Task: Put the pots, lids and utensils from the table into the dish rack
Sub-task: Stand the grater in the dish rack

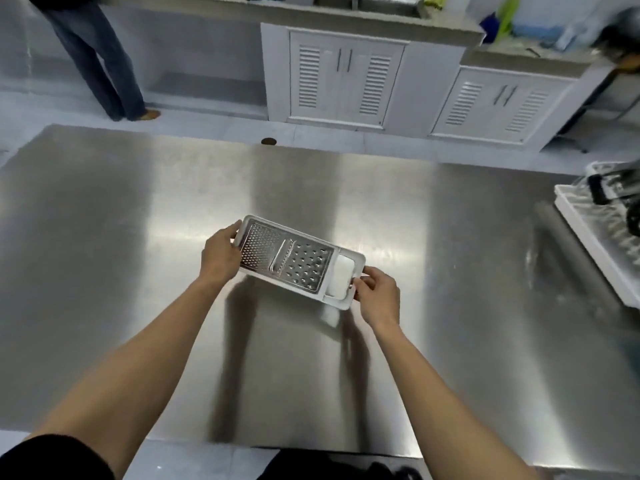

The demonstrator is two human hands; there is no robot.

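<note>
A flat metal grater [294, 261] in a white plastic frame is held just above the middle of the steel table [467, 244]. My left hand [220, 254] grips its far left end. At its near right end, my right hand [379, 296] holds the white handle. The grater lies tilted, running from upper left to lower right. The white dish rack [595, 233] stands at the table's right edge, cut off by the frame, with dark-handled cookware inside it.
White louvred cabinets [346, 81] under a counter stand beyond the table. A person in jeans [100, 60] stands at the far left on the floor. Another person [623, 39] is blurred at the top right.
</note>
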